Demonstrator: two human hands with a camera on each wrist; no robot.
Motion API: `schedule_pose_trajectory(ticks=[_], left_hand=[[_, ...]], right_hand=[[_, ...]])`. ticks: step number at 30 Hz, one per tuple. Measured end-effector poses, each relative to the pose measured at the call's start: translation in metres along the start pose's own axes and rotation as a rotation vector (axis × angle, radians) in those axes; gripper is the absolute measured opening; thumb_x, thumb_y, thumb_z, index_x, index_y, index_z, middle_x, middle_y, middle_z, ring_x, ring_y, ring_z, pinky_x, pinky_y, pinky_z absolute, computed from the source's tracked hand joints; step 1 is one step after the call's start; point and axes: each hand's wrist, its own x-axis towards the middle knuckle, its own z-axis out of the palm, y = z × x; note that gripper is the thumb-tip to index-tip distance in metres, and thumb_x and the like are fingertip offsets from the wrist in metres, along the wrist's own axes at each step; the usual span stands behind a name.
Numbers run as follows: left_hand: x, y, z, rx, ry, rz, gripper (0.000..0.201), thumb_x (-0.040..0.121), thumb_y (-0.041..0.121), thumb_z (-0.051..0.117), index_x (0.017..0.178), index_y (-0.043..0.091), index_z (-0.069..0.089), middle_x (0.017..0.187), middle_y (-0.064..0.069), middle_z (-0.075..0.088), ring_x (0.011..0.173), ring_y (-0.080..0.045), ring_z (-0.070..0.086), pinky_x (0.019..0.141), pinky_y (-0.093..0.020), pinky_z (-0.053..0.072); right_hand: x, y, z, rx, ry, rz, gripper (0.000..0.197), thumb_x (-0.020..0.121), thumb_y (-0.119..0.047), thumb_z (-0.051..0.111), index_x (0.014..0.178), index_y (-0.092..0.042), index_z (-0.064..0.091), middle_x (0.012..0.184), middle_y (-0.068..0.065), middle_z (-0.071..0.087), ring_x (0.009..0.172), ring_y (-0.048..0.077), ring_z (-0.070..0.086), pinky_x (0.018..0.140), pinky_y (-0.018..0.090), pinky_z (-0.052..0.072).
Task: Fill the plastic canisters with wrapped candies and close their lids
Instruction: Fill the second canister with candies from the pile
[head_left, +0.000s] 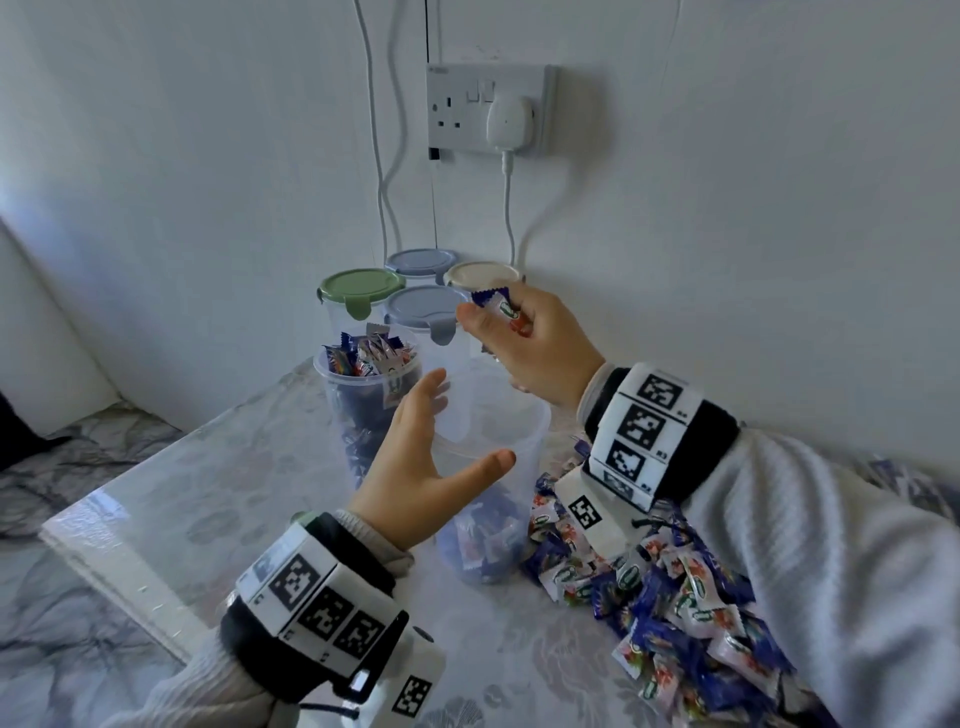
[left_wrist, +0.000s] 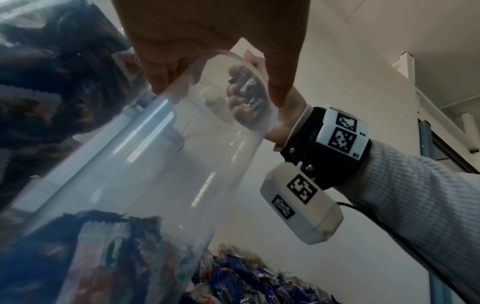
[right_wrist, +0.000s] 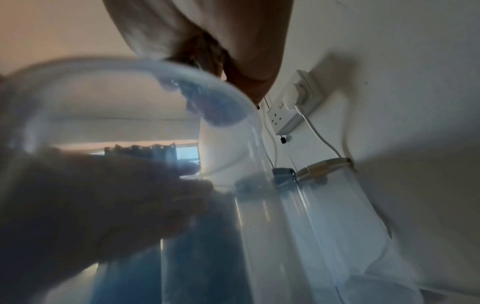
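Note:
My left hand (head_left: 465, 423) holds a clear open canister (head_left: 498, 431) at mid-table, thumb on the near wall and fingers round the far side. A few blue and white wrapped candies (head_left: 483, 540) lie at its bottom. Just above the rim, my right hand (head_left: 493, 332) grips a small bunch of wrapped candies (head_left: 506, 309). In the left wrist view that right hand (left_wrist: 244, 96) shows through the canister (left_wrist: 155, 164) mouth. Left of it stands a second open canister (head_left: 369, 384), heaped with candies above its rim. The right wrist view is blurred.
Several lidded canisters stand against the wall: green lid (head_left: 361, 288), two blue lids (head_left: 423, 260), cream lid (head_left: 480, 275). A big pile of loose candies (head_left: 665, 597) covers the table at right. A wall socket (head_left: 488, 109) with cables hangs above. The table's edge (head_left: 104, 566) runs at left.

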Motion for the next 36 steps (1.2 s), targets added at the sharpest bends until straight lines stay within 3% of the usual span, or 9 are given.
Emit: schedule_pose_trajectory(ticks=[6,11,14,20,23,25,29,32,36], left_hand=[[0.000,-0.002,-0.002,-0.006,-0.013,0.010,0.118,0.051,0.078,0.062,0.143,0.015,0.025,0.142,0.000,0.037,0.129,-0.010,0.039,0.106,-0.029,0.035],[0.000,0.001,-0.004,0.035,-0.035,0.011,0.125,0.047,0.082,0.059,0.144,0.012,0.024,0.145,-0.002,0.034,0.131,-0.011,0.035,0.106,-0.026,0.032],[-0.002,0.012,-0.004,0.275,-0.015,-0.006,0.117,0.053,0.076,0.045,0.145,0.008,0.020,0.152,-0.006,0.019,0.138,-0.012,0.017,0.108,-0.020,0.014],[-0.021,0.041,0.028,0.398,0.192,0.495,0.057,0.080,0.028,0.053,0.129,-0.002,0.046,0.134,-0.017,0.042,0.128,-0.023,0.035,0.111,-0.020,0.024],[-0.031,0.049,0.064,0.215,-0.159,0.575,0.034,0.084,0.026,0.052,0.111,0.010,0.063,0.117,-0.004,0.055,0.108,-0.015,0.054,0.093,-0.028,0.045],[-0.032,0.047,0.093,0.216,-0.468,0.453,0.033,0.085,0.034,0.053,0.113,0.018,0.063,0.121,0.001,0.052,0.109,-0.011,0.052,0.093,-0.031,0.046],[-0.019,0.032,0.146,0.575,-0.888,0.090,0.078,0.079,0.062,0.055,0.144,0.038,0.018,0.153,-0.006,0.009,0.140,-0.028,0.016,0.111,-0.049,0.025],[-0.019,0.032,0.172,0.737,-0.983,0.027,0.090,0.076,0.070,0.052,0.144,0.042,0.000,0.155,-0.006,-0.008,0.142,-0.031,0.001,0.109,-0.053,0.019],[-0.032,0.031,0.192,0.890,-0.852,0.173,0.068,0.089,0.056,0.042,0.143,0.025,0.014,0.147,-0.008,0.014,0.136,-0.025,0.015,0.100,-0.043,0.029]], right_hand=[[-0.017,0.012,0.011,0.109,-0.069,-0.145,0.026,0.081,-0.044,0.059,0.087,-0.019,0.061,0.071,0.005,0.061,0.069,0.025,0.061,0.073,0.044,0.054],[-0.030,0.020,0.003,0.120,-0.163,-0.106,0.061,0.081,-0.071,0.041,0.095,-0.018,0.067,0.094,0.001,0.069,0.096,0.013,0.064,0.093,0.032,0.047],[-0.041,0.022,-0.014,0.134,-0.160,-0.044,0.043,0.088,-0.058,0.042,0.097,-0.024,0.066,0.102,-0.002,0.069,0.104,0.010,0.062,0.098,0.028,0.044],[-0.085,0.041,-0.078,-0.192,-0.187,0.251,0.017,0.095,-0.029,0.052,0.108,-0.026,0.062,0.109,-0.004,0.064,0.103,0.010,0.059,0.091,0.030,0.047],[-0.120,0.065,-0.115,-0.626,-0.409,0.473,0.034,0.093,-0.042,0.050,0.125,-0.031,0.052,0.129,0.002,0.054,0.118,0.016,0.049,0.101,0.037,0.039],[-0.146,0.077,-0.133,-0.830,-0.555,0.630,0.055,0.087,-0.062,0.044,0.136,-0.039,0.038,0.143,0.006,0.040,0.131,0.023,0.037,0.107,0.041,0.032],[-0.195,0.085,-0.154,-0.908,-0.673,0.856,0.104,0.044,-0.098,0.021,0.139,-0.060,0.005,0.158,0.004,0.001,0.145,0.033,0.005,0.113,0.056,0.017],[-0.216,0.086,-0.156,-0.849,-0.678,0.901,0.102,0.049,-0.096,0.034,0.137,-0.063,-0.003,0.158,0.001,-0.010,0.145,0.034,-0.004,0.114,0.057,0.016],[-0.225,0.091,-0.151,-0.929,-0.653,0.870,0.083,0.071,-0.083,0.041,0.141,-0.058,0.004,0.158,0.002,-0.007,0.144,0.037,-0.005,0.113,0.054,0.022]])
